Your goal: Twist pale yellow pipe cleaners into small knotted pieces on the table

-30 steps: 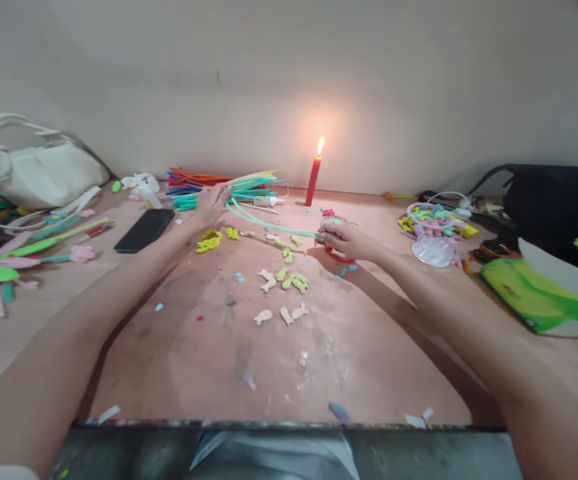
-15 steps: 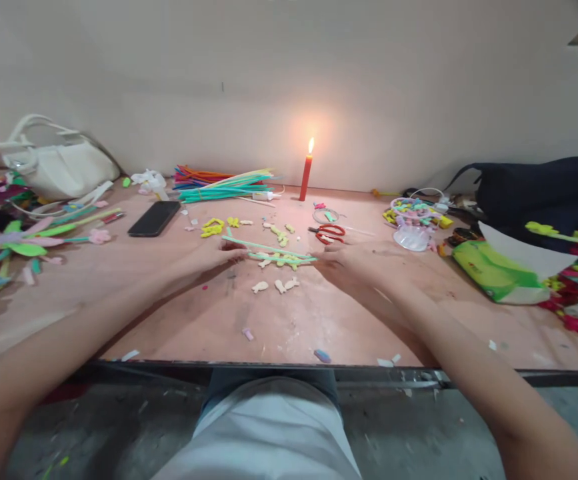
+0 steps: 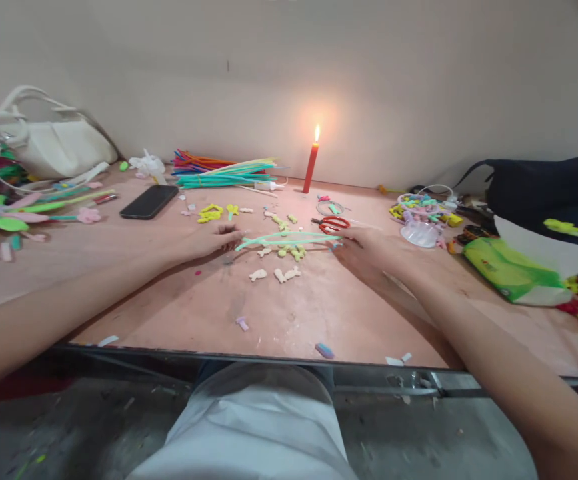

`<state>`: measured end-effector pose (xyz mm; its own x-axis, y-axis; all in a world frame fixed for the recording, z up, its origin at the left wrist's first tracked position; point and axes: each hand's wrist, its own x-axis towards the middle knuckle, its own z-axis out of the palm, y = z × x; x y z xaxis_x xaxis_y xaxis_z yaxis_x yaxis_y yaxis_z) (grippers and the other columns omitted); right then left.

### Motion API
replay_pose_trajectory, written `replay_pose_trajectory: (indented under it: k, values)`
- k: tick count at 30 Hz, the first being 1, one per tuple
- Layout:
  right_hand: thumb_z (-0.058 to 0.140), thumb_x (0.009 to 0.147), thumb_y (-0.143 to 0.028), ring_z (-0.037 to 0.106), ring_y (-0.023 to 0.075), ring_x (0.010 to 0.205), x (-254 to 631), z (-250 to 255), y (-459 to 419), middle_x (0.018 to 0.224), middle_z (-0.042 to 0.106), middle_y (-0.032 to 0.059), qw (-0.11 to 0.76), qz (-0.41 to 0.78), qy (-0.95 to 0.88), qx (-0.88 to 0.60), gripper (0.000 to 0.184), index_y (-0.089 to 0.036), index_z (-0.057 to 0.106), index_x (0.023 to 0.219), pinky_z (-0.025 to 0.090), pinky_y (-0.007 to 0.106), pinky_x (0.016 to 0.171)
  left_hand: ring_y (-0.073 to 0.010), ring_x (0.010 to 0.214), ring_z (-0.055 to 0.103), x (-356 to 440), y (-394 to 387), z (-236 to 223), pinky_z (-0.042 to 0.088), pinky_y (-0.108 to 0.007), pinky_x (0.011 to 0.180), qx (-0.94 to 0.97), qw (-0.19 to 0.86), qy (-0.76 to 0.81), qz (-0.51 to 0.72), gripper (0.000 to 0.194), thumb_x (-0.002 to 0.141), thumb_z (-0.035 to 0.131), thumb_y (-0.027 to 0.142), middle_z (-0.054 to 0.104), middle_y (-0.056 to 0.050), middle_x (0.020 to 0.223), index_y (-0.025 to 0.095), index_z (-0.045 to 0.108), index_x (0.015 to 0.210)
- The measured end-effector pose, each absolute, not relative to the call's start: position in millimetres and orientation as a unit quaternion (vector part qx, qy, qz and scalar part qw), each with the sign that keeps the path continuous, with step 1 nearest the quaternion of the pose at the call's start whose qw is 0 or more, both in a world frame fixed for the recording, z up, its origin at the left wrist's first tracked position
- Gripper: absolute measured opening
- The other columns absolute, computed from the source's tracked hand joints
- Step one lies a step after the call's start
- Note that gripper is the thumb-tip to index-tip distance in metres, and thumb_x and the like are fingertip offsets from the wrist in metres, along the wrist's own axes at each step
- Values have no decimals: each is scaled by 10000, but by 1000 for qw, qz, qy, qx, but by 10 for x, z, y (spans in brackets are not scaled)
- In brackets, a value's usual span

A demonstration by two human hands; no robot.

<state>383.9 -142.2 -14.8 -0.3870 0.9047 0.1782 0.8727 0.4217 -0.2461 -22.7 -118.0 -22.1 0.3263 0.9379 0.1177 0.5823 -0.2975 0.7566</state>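
Two mint-green pipe cleaners [image 3: 291, 235] stretch between my hands, bowed apart in the middle and meeting near their ends. The fingers of my left hand [image 3: 219, 241] are closed at the left ends. At the right ends, the fingers of my right hand [image 3: 361, 243] are closed too. Just beneath and behind the strips lie yellow-green twisted pieces [image 3: 293, 253]. Closer to me on the table are small cream twisted pieces [image 3: 287, 274]. Red-handled scissors [image 3: 336, 223] rest just behind my right hand.
A lit red candle [image 3: 311, 168] stands by the wall, right of a bundle of coloured pipe cleaners [image 3: 223, 175]. At left are a black phone [image 3: 149, 202] and white handbag [image 3: 63, 147]. A green packet [image 3: 511, 270] and dark bag [image 3: 543, 193] are at right.
The pipe cleaners have shifted right and now run together between both hands; before, one slanted with its left end sticking up. My right hand is slightly farther right. The view has turned slightly.
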Motion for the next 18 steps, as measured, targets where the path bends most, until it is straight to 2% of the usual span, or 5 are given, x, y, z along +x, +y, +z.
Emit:
replay_pose_trajectory:
  k: [4,8,12,16,18]
  values:
    - [561,1052,-312,779,305,830,3871,-126,-1356,958,870,124,187,24,-806,-560,404,-199,841,1322,558,373,736,-146,573,505,-166,-1202,-204,379,-250,541,686,369,506,370,434,876,776,612,589,-3,662,205,665,775]
    - [502,1004,-235,677,255,679,3854,-156,-1376,808,816,113,200,-15,-786,-584,402,-163,845,1200,466,344,646,-104,467,380,-127,-1250,-148,240,-234,467,631,408,504,426,434,878,875,544,493,36,542,197,649,751]
    - [550,1027,-291,716,380,1029,3733,-140,-1484,1149,827,217,202,-78,-801,-558,392,-157,818,1278,512,488,912,-90,466,341,-88,-1270,-19,260,-228,461,589,424,488,485,399,960,845,428,470,52,544,195,633,714]
    - [504,1131,-394,596,474,1347,3469,-29,-1492,1506,701,274,151,-205,-845,-470,455,-176,729,1461,410,680,1100,-88,627,527,148,-1127,124,397,-182,544,532,478,421,557,255,962,888,215,656,7,734,155,736,767]
    - [507,1152,-434,557,473,1405,3263,5,-1429,1581,652,257,183,-158,-866,-439,464,-199,697,1504,387,711,1150,-84,648,566,375,-1008,120,464,-172,594,504,501,396,581,238,1011,820,162,678,4,760,152,746,785]
